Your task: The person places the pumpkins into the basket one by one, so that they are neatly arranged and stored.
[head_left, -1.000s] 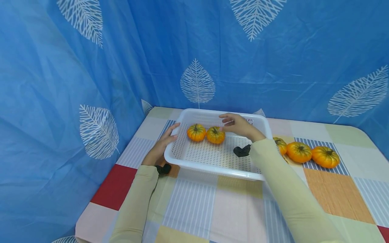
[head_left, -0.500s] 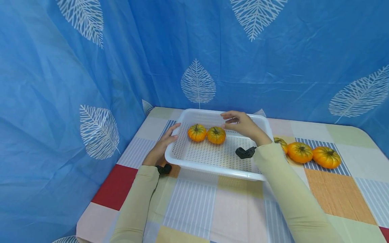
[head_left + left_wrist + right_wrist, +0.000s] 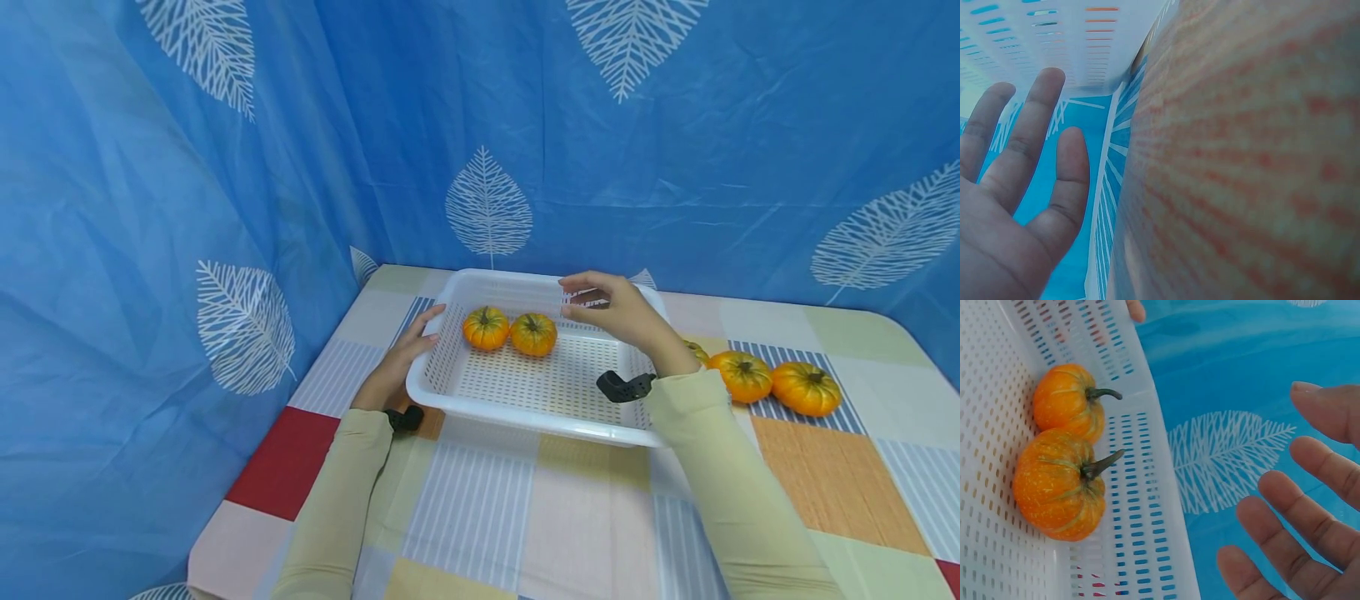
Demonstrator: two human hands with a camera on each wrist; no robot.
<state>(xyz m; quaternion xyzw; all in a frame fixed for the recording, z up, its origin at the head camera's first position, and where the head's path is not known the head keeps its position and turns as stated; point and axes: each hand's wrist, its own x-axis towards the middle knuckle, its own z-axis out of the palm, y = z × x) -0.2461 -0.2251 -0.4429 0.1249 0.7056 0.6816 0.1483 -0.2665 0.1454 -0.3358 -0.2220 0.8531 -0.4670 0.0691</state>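
A white perforated plastic basket (image 3: 525, 419) stands on the table, holding two small orange pumpkins side by side near its back left, a left pumpkin (image 3: 485, 328) and a right pumpkin (image 3: 533, 335). At the basket's left end, my left hand (image 3: 396, 360) has its fingertips right at the rim; the left wrist view shows those fingers extended beside the slotted wall. Over the basket's right half is my right hand (image 3: 624, 312), to the right of both pumpkins. Its fingers are spread with nothing between them, as the right wrist view shows too.
To the basket's right, three more pumpkins lie in a row: one partly hidden by the right wrist, a middle pumpkin (image 3: 740, 377) and an end pumpkin (image 3: 806, 388). A patchwork tablecloth (image 3: 570, 517) covers the table. Blue leaf-patterned curtains (image 3: 637, 183) hang behind and at the left.
My right hand has moved away from the right pumpkin in the basket, up and to the right. The left hand, the basket and the pumpkins have stayed in place.
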